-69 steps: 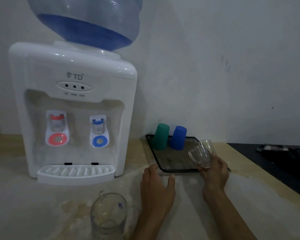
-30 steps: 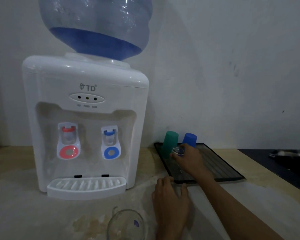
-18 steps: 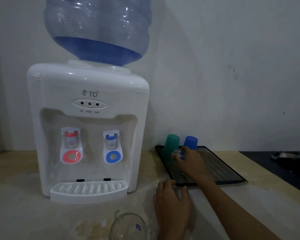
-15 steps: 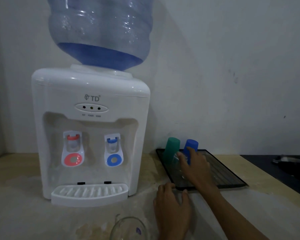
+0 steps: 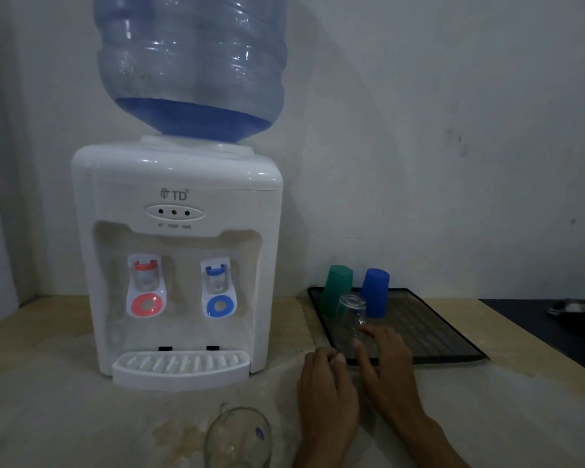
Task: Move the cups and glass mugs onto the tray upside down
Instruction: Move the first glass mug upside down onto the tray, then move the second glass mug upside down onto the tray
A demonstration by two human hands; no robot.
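A dark rectangular tray (image 5: pixel 429 327) lies on the counter right of the water dispenser. On its far left part stand a green cup (image 5: pixel 336 290) and a blue cup (image 5: pixel 375 292), both upside down. In front of them a small glass mug (image 5: pixel 351 315) stands upside down on the tray. My right hand (image 5: pixel 384 358) is just below the mug with fingers apart, holding nothing. My left hand (image 5: pixel 328 386) rests flat on the counter at the tray's near left corner. A second glass mug (image 5: pixel 238 437) stands upright on the counter at the bottom edge.
A white water dispenser (image 5: pixel 179 261) with a blue bottle (image 5: pixel 191 62) fills the left and stands close to the tray. The beige counter (image 5: pixel 48 400) meets a white wall behind. A dark surface (image 5: pixel 554 319) with an unclear object lies at the right.
My right hand carried the small glass mug onto the tray, set it upside down in front of the cups, then let go and drew back. My left hand stayed on the counter.
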